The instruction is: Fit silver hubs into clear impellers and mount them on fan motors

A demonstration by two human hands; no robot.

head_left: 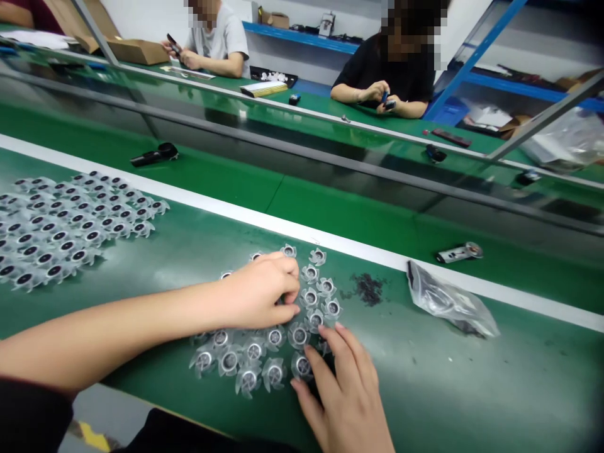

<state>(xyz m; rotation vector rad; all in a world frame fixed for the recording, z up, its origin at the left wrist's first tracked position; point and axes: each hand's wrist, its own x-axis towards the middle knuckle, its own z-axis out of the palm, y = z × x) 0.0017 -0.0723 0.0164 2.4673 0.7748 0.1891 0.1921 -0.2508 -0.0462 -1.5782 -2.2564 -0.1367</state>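
On the green work surface, small clear plastic fan wheels [248,379] with silver hub rings sit in a loose group. My left hand [271,289] reaches across them, its fingers curled in and the thumb close to the fingertips. Whatever is between those fingers is hidden. My right hand [349,393] is at the group's near right side with fingers spread. Its thumb and index fingertips lie at the edge of one fan wheel [301,366], while the other fingertips reach over neighbouring wheels. Several wheels are partly covered by my hands.
More fan wheels with dark centres [59,236] stand in rows at left. Small black bits [369,288] lie in a pile near a clear plastic bag [448,302]. Beyond the white strip are a black device [155,155] and a silver one [460,252]. Two people work across the bench.
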